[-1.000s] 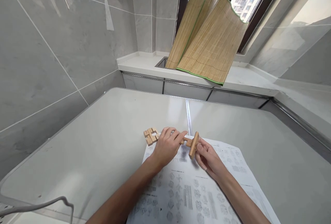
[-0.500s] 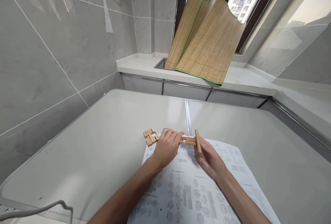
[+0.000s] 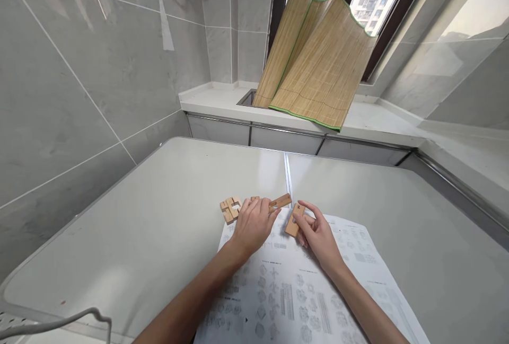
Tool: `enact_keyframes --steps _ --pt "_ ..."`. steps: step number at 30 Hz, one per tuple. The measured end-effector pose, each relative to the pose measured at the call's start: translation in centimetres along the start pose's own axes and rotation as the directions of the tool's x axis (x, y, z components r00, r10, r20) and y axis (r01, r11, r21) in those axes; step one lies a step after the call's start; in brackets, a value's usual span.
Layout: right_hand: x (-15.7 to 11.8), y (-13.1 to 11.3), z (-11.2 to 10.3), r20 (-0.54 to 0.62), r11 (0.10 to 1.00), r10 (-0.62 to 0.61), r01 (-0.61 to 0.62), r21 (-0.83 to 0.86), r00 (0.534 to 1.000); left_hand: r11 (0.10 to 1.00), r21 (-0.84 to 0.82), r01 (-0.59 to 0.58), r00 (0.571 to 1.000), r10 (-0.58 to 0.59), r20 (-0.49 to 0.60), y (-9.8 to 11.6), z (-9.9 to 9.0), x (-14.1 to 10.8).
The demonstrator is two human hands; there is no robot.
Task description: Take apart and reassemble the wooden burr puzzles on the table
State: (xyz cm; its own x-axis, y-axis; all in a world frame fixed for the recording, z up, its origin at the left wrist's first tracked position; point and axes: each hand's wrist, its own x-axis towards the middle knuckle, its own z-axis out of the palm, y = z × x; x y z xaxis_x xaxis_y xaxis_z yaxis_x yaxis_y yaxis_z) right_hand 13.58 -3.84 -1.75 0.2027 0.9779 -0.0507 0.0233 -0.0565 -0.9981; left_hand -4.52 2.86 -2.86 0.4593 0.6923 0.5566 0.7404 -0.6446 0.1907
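My right hand (image 3: 321, 239) pinches a flat wooden puzzle piece (image 3: 291, 228) with a "2" printed near its upper end. It is tilted just above the top of the printed instruction sheet (image 3: 286, 251). My left hand (image 3: 253, 227) is closed around another wooden puzzle stick (image 3: 283, 200), whose far end points up and right. Above the left knuckles shows the end of a further small wooden piece (image 3: 255, 197); whether the hand grips it is hidden. Left of that hand, a cluster of paler interlocked wooden pieces (image 3: 229, 212) lies on the table, partly covered by the fingers.
The sheet lies on a pale folding table (image 3: 159, 217) with a centre seam (image 3: 288, 174). A grey cable (image 3: 59, 325) curls at the lower left. Behind, a bamboo mat (image 3: 318, 68) leans over a sink (image 3: 247, 98) in the white counter (image 3: 214, 101).
Wooden pieces held joined between both hands have come apart. The right hand has turned its piece, now showing the "2". The stick in the left hand angles upward.
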Motion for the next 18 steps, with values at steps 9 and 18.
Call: enact_keyframes --steps 9,18 --pt "-0.4 1.1 0.2 0.012 0.911 -0.168 0.160 -0.381 0.986 0.998 0.054 0.013 1.000 -0.013 -0.004 0.2 0.1 0.0" --pt "-0.2 1.6 0.1 0.034 0.879 -0.192 0.188 -0.439 0.981 1.000 -0.015 0.000 1.000 0.000 0.022 0.1 0.7 -0.5"
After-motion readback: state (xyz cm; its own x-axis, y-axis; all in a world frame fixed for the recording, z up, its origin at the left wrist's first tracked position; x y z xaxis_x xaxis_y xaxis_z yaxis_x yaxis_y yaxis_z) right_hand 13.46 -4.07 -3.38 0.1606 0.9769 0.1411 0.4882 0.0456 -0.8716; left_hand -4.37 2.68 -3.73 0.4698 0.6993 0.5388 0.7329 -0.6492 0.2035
